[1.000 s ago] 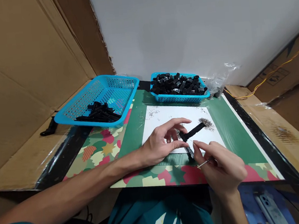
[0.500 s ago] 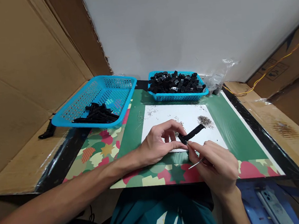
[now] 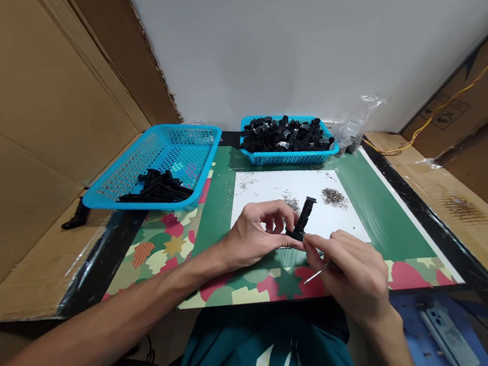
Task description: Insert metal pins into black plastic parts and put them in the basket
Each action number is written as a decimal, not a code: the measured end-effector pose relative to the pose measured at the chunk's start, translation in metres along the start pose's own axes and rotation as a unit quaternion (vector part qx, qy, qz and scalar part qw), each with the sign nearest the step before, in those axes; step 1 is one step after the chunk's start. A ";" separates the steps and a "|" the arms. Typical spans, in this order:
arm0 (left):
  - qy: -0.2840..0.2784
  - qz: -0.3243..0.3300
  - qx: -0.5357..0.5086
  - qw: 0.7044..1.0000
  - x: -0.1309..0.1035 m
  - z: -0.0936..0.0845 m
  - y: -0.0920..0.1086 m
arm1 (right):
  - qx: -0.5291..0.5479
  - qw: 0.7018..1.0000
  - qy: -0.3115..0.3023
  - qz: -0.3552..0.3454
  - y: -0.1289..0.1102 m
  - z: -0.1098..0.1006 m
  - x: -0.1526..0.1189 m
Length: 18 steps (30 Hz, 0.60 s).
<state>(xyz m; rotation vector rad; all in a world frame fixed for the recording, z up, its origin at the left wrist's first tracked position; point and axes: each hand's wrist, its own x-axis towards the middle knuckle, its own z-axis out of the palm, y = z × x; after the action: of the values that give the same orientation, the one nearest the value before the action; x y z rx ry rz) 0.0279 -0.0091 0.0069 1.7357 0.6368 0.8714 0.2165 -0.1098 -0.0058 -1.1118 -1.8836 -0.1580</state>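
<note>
My left hand (image 3: 262,233) grips the lower end of a black plastic part (image 3: 304,217) between thumb and fingers, over the front of the white sheet. The part's long arm points up and slightly right. My right hand (image 3: 351,270) is closed, its thumb and forefinger pinched together against the part's lower end. A thin metal rod-like tool (image 3: 317,272) is tucked in that hand, its tip pointing left. Whatever small piece the right fingertips may hold is hidden. Just behind the hands lie piles of tiny metal springs or pins (image 3: 291,201) on the white sheet (image 3: 266,189).
At the back left, a blue basket (image 3: 192,136) holds several long black parts (image 3: 158,186). Another blue basket (image 3: 291,157) at the back is heaped with small black pieces (image 3: 286,134). A clear plastic bag (image 3: 349,132) sits beside it. Cardboard walls (image 3: 25,112) flank the table.
The black part has turned in my left fingers: its long arm pointed right and now stands more upright. Both hands have shifted very slightly left.
</note>
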 end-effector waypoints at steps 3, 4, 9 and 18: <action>-0.019 -0.005 -0.002 1.000 0.002 -0.003 -0.001 | 0.006 1.000 -0.019 -0.006 0.001 -0.002 0.001; -0.022 -0.008 -0.001 1.000 0.002 -0.004 -0.001 | 0.010 1.000 -0.026 -0.009 0.001 -0.002 0.001; -0.033 -0.029 0.005 0.999 0.004 -0.006 0.000 | 0.028 0.998 -0.055 -0.009 0.004 -0.004 -0.001; -0.040 -0.043 -0.009 0.998 0.006 -0.006 0.003 | 0.047 0.997 -0.054 -0.018 0.007 -0.008 -0.002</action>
<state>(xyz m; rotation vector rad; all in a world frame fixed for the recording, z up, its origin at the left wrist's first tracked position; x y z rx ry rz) 0.0267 -0.0021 0.0120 1.7053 0.6424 0.7428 0.2269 -0.1113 -0.0054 -1.0411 -1.9862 -0.0306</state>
